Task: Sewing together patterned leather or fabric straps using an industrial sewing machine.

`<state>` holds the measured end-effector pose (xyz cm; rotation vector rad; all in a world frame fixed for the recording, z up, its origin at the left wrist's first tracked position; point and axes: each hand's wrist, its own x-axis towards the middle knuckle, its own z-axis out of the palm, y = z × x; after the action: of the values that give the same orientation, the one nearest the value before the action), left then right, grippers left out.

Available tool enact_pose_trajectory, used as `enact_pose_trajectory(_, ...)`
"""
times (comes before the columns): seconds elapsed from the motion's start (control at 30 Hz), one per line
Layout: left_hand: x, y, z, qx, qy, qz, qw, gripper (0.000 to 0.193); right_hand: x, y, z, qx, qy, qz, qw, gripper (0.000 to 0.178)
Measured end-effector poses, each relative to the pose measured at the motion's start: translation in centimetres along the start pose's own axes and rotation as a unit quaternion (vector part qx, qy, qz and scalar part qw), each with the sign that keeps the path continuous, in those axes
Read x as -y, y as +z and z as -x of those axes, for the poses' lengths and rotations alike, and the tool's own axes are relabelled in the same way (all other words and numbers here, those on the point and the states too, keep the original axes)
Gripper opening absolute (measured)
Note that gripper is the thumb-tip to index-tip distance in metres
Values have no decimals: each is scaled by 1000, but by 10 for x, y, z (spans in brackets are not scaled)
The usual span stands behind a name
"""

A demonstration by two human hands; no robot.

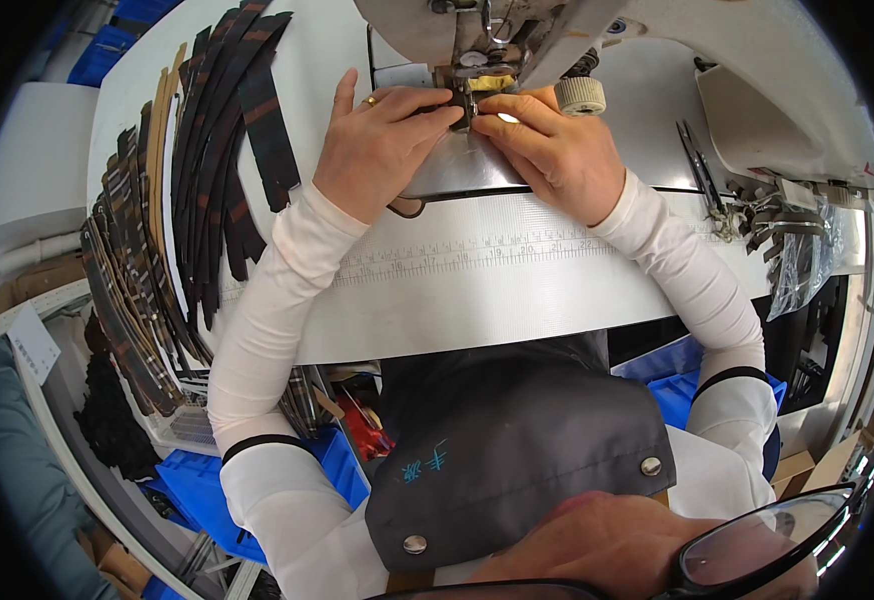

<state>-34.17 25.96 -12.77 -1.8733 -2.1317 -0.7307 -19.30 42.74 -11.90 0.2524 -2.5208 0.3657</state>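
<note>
My left hand (372,150) and my right hand (565,155) meet at the presser foot (465,108) of a sewing machine (757,60), one on each side of it. On both, thumb and forefinger are pinched close to the needle area. What lies between the fingertips is too small and too covered to make out. Below my left wrist a rounded dark tip with a tan edge (407,208) sticks out, perhaps the end of a strap. Under my hands is the machine's shiny metal bed plate (467,165).
Dark straps (219,140) lie in a bunch at the left, beside a row of brown-edged strips (127,270). Printed ruler markings (477,255) cross the white table (407,320). Tweezers (698,160) and metal attachments (782,215) sit at the right. A ribbed knob (581,96) juts near my right hand.
</note>
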Motion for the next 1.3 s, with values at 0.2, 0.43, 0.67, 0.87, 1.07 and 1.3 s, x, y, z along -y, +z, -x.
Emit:
enact_pose_trajectory(0.2, 3, 3, 0, -25, 4, -27, 999, 25, 0, 2, 1, 0, 7, 6, 1000, 28)
enact_pose_trajectory(0.43, 0, 2, -1, -26, -15, 2, 1000, 26, 2, 1, 3, 7, 22, 18, 1000, 30)
enact_pose_trajectory(0.67, 0, 1, -1, -17, -2, -31, 999, 25, 0, -10, 8, -1, 233, -267, 935, 20)
enact_pose_trajectory(0.87, -1, 3, -2, -21, -7, -31, 999, 24, -26, -25, -20, 96, 454, -525, 713, 22)
enact_pose_trajectory(1.07, 2, 6, -2, -54, -1, -16, 998, 22, -27, -11, -20, 80, 427, -530, 728, 25)
enact_pose_trajectory(1.3, -4, 4, -7, -35, -5, -29, 999, 21, -26, -12, -19, 67, 424, -556, 712, 21)
